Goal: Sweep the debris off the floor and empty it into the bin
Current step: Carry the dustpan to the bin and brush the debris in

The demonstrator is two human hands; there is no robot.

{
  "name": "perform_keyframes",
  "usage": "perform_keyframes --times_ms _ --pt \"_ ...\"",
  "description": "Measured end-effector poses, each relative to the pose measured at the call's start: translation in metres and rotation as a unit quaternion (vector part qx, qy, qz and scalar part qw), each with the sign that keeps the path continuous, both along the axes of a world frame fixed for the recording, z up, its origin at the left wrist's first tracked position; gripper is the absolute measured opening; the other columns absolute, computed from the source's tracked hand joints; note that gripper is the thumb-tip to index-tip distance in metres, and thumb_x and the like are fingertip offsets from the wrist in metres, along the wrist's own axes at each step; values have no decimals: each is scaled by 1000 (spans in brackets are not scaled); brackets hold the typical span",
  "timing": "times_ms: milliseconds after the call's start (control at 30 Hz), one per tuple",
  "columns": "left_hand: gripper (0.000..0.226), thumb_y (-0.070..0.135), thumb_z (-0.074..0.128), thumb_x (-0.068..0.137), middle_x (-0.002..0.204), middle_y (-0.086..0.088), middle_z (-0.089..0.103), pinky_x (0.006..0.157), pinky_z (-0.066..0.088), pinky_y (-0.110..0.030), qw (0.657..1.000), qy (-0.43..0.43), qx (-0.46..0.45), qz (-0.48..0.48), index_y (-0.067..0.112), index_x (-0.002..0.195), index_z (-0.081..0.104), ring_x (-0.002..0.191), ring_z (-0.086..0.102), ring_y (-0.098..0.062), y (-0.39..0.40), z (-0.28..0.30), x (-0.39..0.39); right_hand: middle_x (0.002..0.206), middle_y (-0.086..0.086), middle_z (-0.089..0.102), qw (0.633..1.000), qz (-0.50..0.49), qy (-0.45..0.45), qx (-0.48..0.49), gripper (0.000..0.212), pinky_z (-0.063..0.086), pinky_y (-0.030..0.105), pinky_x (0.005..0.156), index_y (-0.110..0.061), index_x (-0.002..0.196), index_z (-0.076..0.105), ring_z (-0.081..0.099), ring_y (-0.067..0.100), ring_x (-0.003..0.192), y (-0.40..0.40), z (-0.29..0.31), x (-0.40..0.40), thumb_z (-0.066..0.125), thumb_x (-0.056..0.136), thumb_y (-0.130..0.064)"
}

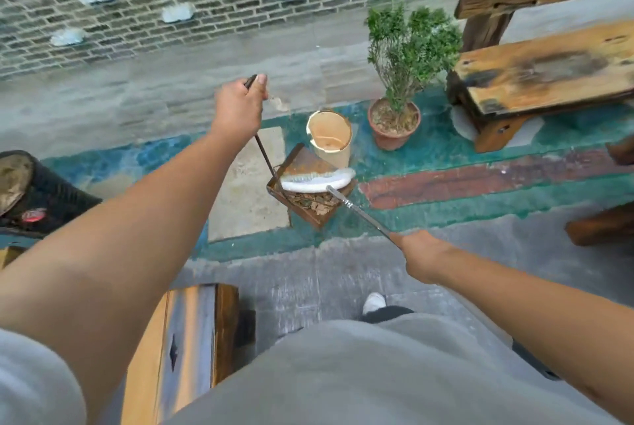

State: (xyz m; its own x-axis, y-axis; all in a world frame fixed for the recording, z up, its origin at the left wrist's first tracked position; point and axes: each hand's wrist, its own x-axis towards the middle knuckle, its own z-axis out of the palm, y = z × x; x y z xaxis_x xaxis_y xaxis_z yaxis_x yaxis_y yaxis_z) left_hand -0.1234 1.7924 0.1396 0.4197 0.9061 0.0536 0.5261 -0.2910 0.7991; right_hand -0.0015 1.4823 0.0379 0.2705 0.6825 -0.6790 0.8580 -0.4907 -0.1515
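Debris (314, 203) is already in the rusty dustpan (305, 184) on the floor, broom head (317, 180) resting on it. Left hand (238, 109) grips the dustpan handle, right hand (422, 254) the broomstick — next is probably lifting and tipping into the bin (330, 138) just behind.

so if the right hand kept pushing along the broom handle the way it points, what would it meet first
Likely the dustpan: the right hand aims along the broom handle toward it. Depth is unclear.

rusty dustpan (310, 164) holding leaves (314, 202), white broom (317, 180)
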Motion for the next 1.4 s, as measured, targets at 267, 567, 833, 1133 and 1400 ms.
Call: perform_keyframes --times_ms 267,567,833,1133,1400 --pt "36 44 51 92 60 0 43 57 32 -30 999 16 -32 -38 21 65 47 55 39 -18 155 21 101 77 5 44 1000 -2 -9 -20 65 35 29 42 -20 149 30 49 19 59 146 12 103 40 89 2" --pt "46 47 55 89 60 -2 29 53 21 -30 988 50 -31 -145 21 59 31 52 28 -15 314 -5 196 89 9 57 997 -53 0 -52 61 34 27 42 -20 148 30 49 18 61 295 -10 144 41 91 1" --pt "44 43 45 96 61 -10 40 55 27 -31 963 135 26 -230 7 71 50 56 35 -22 387 -24 261 98 14 61 995 -77 -16 -61 60 45 34 61 -18 146 31 55 29 76 367 -23 162 41 90 -1" --pt "48 42 44 98 53 -2 38 50 28 -31 911 201 91 -348 17 58 37 49 35 -18 400 -38 289 76 4 45 991 -103 -21 -83 61 43 33 53 -18 148 28 51 21 64 377 -36 179 42 90 -3" --pt "48 44 44 98 52 -1 38 48 26 -30 890 211 129 -383 21 56 36 49 37 -20 398 -52 284 72 3 40 987 -118 -20 -104 60 44 33 54 -17 146 31 53 24 70 362 -44 175 41 88 -1"
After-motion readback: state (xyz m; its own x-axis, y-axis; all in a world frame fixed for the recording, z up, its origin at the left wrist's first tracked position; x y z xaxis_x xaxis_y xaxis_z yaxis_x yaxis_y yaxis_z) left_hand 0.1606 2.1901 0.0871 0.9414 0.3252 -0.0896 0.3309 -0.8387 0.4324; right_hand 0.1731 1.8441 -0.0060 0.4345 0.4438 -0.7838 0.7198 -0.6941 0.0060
